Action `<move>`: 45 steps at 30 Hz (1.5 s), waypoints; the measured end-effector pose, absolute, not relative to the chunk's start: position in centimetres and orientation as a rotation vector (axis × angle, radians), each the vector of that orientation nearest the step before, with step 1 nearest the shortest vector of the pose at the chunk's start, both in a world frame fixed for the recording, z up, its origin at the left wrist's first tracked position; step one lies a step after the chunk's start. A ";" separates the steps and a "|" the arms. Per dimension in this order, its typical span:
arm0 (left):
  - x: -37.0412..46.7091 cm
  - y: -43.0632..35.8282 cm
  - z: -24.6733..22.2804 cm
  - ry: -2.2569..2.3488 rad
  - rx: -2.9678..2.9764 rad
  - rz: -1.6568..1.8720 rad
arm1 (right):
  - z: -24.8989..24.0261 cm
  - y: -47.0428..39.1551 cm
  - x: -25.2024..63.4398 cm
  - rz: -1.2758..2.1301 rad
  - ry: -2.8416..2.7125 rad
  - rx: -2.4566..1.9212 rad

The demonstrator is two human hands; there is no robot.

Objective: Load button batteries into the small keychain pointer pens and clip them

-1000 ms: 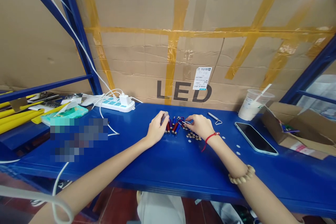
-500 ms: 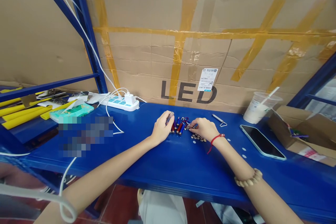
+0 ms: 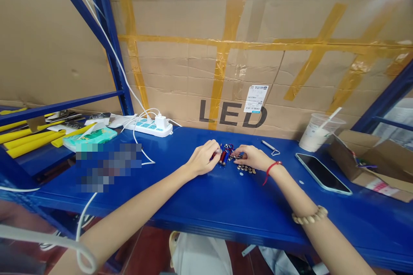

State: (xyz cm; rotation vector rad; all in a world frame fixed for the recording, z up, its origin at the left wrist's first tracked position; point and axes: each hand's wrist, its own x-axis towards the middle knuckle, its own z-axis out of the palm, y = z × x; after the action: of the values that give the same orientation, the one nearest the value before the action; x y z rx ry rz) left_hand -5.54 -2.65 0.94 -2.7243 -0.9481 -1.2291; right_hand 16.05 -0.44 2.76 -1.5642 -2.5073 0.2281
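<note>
Several small red and blue metal tubes [image 3: 224,157] lie in a cluster on the blue table [image 3: 193,206]. At the cluster's left side is my left hand [image 3: 204,157], its fingers curled round a greyish object, partly hidden, that shows at the fingertips. My right hand [image 3: 253,157] reaches in from the right, fingers bent and pinched together over the small metal parts; what they hold, if anything, is too small to name. Several small round metal pieces [image 3: 247,168] lie just below my right hand. Behind it rests a silver tube with a clip [image 3: 270,147].
A phone [image 3: 322,173], a drink cup with a straw [image 3: 318,133] and an open cardboard box [image 3: 371,167] stand at the right. A power strip [image 3: 150,126] with white cables and yellow strips [image 3: 35,142] are at the left. Cardboard [image 3: 180,77] stands behind.
My left hand has moved slightly right and down, closer to the tubes, and covers some of them. My right hand has shifted slightly, staying over the small parts.
</note>
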 end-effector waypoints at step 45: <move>-5.7 -2.2 -0.2 -0.968 -2.633 -0.853 | 1.9 -0.9 13.9 0.284 -2.408 -1.495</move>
State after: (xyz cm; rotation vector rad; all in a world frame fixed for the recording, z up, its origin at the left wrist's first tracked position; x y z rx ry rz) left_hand -5.75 -2.17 -0.16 -2.6326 -0.9676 -0.8533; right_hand 13.86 -0.93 1.91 -1.4946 -2.4078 0.2844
